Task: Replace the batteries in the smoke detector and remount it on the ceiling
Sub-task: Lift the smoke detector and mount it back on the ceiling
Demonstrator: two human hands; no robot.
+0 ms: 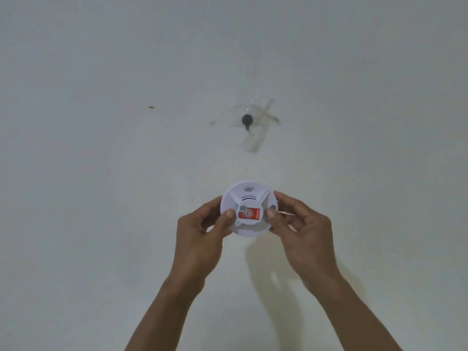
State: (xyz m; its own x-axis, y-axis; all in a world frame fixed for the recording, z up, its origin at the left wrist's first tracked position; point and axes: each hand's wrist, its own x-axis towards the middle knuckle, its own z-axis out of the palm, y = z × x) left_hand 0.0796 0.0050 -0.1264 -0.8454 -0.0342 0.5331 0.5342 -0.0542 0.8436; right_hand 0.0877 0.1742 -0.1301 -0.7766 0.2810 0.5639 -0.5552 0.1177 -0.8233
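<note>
- The left hand (202, 231) and right hand (301, 224) pinch the smoke detector (249, 209) by opposite rim edges, thumbs on its face.
- It sits at lower centre against the ceiling (101, 72).
- It looks light, rigid and smooth; the rim seems the safest hold.
- A dark hole (247, 119) lies above it.

smoke detector (249, 209) at centre, against ceiling (101, 72) | left hand (202, 231) at 9 o'clock | right hand (304, 229) at 3 o'clock | ceiling hole (247, 119) at 12 o'clock, apart
</note>
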